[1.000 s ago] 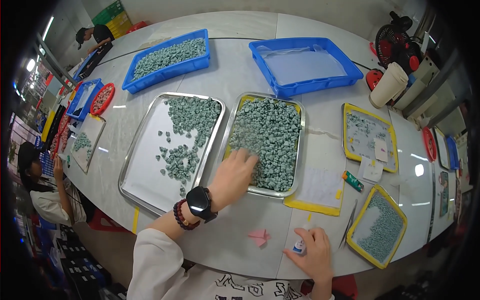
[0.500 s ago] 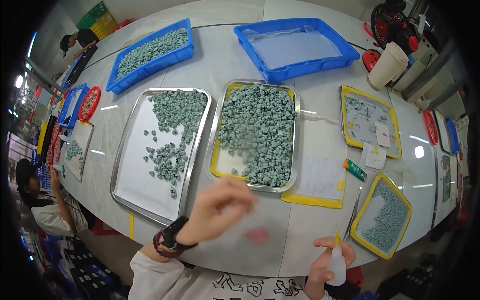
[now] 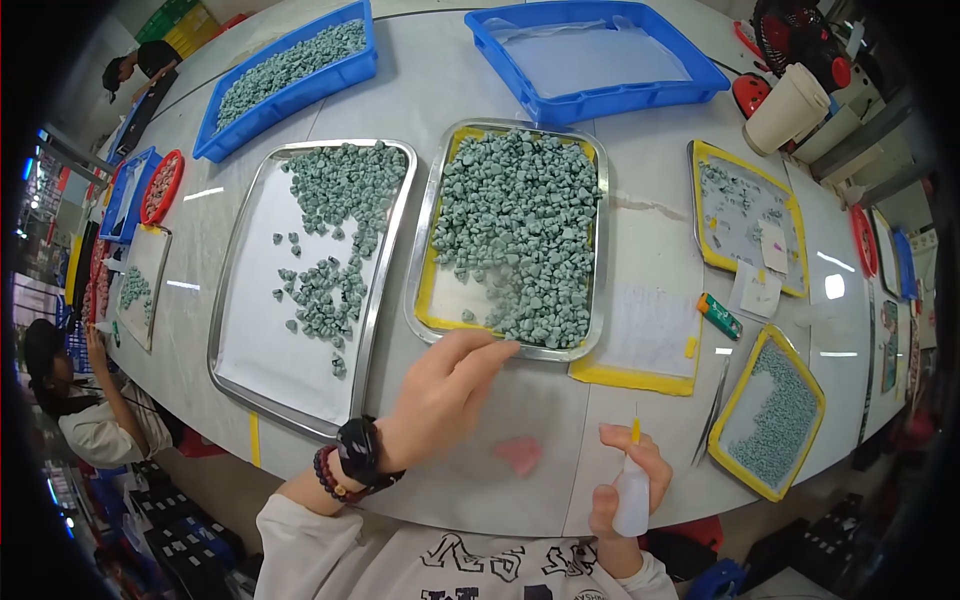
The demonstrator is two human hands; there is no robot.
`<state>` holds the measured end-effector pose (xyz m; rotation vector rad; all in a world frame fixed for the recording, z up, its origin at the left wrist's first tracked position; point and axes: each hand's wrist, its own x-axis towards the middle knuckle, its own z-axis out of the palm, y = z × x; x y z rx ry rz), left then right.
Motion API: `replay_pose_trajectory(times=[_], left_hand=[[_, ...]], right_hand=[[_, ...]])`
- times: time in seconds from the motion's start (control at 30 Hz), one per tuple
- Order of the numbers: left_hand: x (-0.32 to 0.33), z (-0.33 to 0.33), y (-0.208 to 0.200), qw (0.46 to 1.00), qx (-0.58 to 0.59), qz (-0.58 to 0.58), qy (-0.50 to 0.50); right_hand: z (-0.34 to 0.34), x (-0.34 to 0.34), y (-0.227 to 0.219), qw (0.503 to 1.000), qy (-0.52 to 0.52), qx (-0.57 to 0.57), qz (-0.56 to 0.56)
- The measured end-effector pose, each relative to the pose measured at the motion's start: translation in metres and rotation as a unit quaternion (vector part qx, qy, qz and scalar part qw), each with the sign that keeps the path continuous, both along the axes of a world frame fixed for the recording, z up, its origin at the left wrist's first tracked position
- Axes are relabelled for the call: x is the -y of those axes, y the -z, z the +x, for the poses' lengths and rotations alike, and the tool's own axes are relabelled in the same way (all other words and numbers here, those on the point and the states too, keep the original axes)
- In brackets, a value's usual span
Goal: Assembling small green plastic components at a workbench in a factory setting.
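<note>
My left hand [image 3: 440,395], wearing a black watch and beaded bracelets, is at the front rim of a metal tray [image 3: 600,310] with a yellow-edged liner. Its fingers are bent and pressed together, the tips near the rim; anything between them is hidden. Many small grey-green heart-like pieces [image 3: 515,220] fill most of that tray. In my right hand [image 3: 650,465], at the lower right, is a small white squeeze bottle [image 3: 631,500] with a yellow needle tip pointing up. A pink patch [image 3: 518,455] lies on the table between my hands.
To the left stands a second metal tray [image 3: 240,320] with similar pieces on white paper. Blue bins [image 3: 560,108] are at the back. On the right are a yellow-edged tray [image 3: 735,445] of finer pieces, tweezers [image 3: 711,415], a green tube [image 3: 718,316] and a cup [image 3: 790,110]. A co-worker [image 3: 100,400] sits at left.
The whole view has shifted, with the trays higher in it. My left hand has come closer to the front rim of the filled tray. The bottle in my right hand has moved left.
</note>
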<state>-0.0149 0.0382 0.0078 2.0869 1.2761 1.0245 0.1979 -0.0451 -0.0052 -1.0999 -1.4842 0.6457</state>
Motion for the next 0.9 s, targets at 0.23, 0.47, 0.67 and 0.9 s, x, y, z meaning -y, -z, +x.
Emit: replay_pose_trajectory(times=[0.23,0.47,0.67,0.9], left_hand=[[0.011,0.000,0.011,0.998,-0.045,0.033,-0.043],[0.054,0.002,-0.009,0.995,0.007,-0.082,-0.065],[0.061,0.024,-0.001,0.870,0.343,-0.349,0.058],[0.062,0.021,0.006,0.822,0.375,-0.413,0.115]], right_hand=[[0.005,0.006,0.002,1.000,0.025,-0.011,0.000],[0.015,0.008,0.000,0.998,-0.037,-0.017,0.058],[0.005,0.005,-0.015,0.993,-0.104,-0.047,0.021],[0.003,0.000,-0.007,0.981,-0.189,-0.033,0.010]])
